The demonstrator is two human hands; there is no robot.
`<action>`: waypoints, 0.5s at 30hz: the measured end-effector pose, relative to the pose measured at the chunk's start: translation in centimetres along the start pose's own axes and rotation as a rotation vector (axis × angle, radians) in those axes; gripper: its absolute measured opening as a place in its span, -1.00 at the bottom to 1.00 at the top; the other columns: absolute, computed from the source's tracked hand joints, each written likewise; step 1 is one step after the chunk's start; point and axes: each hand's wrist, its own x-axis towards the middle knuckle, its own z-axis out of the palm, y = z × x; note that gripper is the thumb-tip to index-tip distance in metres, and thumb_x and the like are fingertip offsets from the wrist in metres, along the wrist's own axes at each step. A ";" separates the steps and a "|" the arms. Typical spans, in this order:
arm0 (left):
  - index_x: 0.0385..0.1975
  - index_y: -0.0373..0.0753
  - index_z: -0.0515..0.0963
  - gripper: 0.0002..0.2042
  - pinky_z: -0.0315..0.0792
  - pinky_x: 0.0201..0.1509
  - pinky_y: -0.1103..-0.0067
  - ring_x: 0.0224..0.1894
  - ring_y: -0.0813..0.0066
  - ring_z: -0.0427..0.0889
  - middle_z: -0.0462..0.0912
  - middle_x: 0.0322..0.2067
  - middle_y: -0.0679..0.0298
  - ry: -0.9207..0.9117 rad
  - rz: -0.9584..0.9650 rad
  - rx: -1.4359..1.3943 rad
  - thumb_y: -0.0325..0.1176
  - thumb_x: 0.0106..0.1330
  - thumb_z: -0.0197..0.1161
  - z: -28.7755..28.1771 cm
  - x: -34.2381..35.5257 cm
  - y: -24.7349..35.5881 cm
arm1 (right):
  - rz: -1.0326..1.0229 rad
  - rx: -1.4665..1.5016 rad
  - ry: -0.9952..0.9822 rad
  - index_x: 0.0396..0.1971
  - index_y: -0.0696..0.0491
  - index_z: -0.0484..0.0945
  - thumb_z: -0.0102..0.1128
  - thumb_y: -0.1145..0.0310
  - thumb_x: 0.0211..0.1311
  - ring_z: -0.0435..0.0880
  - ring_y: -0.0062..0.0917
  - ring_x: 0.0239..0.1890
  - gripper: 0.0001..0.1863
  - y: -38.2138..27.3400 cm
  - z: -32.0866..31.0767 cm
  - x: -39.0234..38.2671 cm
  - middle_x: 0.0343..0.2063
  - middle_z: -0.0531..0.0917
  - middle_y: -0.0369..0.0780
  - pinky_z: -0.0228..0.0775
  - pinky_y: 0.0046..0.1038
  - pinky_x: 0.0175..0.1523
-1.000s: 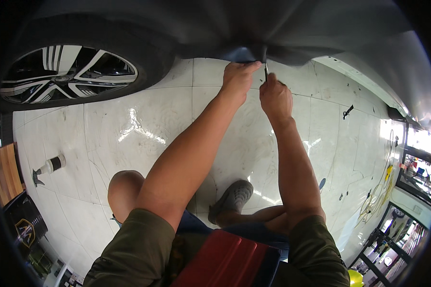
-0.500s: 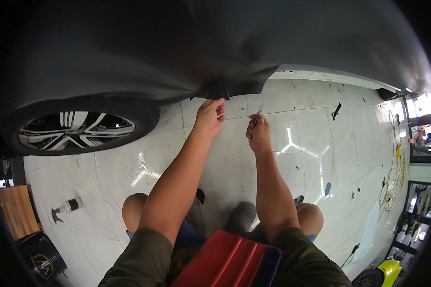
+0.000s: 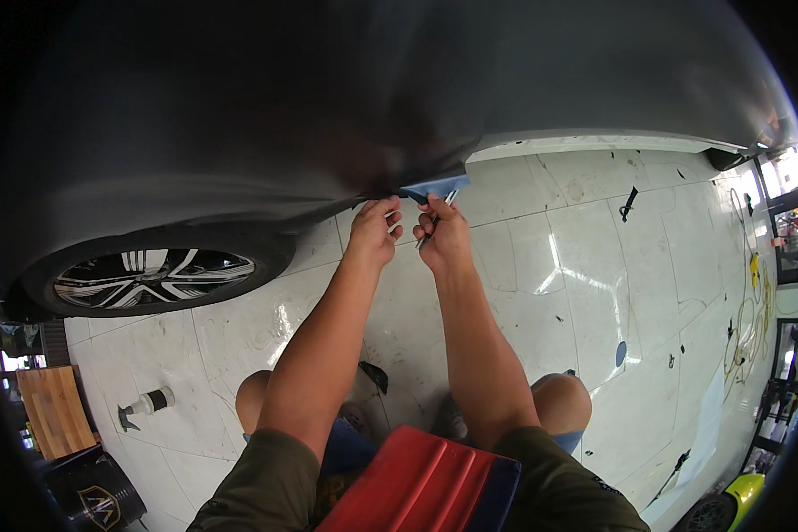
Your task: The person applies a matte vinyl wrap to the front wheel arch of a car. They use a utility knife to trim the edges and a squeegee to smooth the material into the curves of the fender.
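Matte dark grey film point(image 3: 266, 133) covers the side of a car, and its loose lower edge hangs below the sill. One flap of it is turned over, showing a blue-grey underside point(image 3: 439, 185). My left hand point(image 3: 374, 232) is at the film's edge, thumb and fingertips pinched on it. Just to its right, my right hand point(image 3: 443, 236) is closed around a slim silver craft knife point(image 3: 451, 197), whose upper end points up and right beside the flap. The fingertips of that hand also touch the flap. Part of the knife is hidden in the fingers.
A car wheel point(image 3: 151, 277) stands at the left. On the tiled floor lie a spray bottle point(image 3: 151, 402), dark film scraps point(image 3: 629, 205) and a blue oval piece point(image 3: 621, 354). A black drum point(image 3: 93, 488) is lower left. A red ribbed pad point(image 3: 417, 479) sits before my chest.
My right hand has moved left and up to the film beside my left hand, knife still held. The flap has been turned over to its blue-grey side. My left hand is slightly lower.
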 end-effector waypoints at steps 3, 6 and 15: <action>-0.36 -0.05 0.47 -0.88 0.30 -0.18 0.48 -0.27 0.56 0.45 0.55 -0.34 0.43 0.066 0.003 -0.018 -0.36 0.23 0.31 1.0 0.4 0.5 | -0.056 0.063 0.039 -0.39 0.02 0.45 0.14 0.43 0.23 0.28 -0.65 -0.63 -0.94 -1.1 0.9 -1.8 -0.54 0.50 -0.31 0.17 -0.52 -0.49; -0.34 -0.06 0.48 -0.89 0.30 -0.20 0.48 -0.29 0.55 0.45 0.55 -0.35 0.43 0.085 0.004 -0.020 -0.34 0.24 0.30 1.7 0.6 0.6 | -0.110 0.188 0.112 -0.45 0.05 0.44 0.09 0.44 0.25 0.26 -0.64 -0.64 -0.92 -2.8 1.1 -3.8 -0.56 0.47 -0.32 0.16 -0.52 -0.48; -0.17 -0.11 0.51 -0.85 0.40 -0.17 0.52 -0.30 0.48 0.54 0.60 -0.27 0.33 -0.052 -0.128 0.127 -0.28 0.32 0.21 3.0 -6.0 1.2 | -0.161 0.352 0.114 -0.45 0.05 0.46 0.09 0.40 0.24 0.23 -0.68 -0.66 -0.92 -12.6 2.9 -16.9 -0.59 0.46 -0.34 0.10 -0.59 -0.52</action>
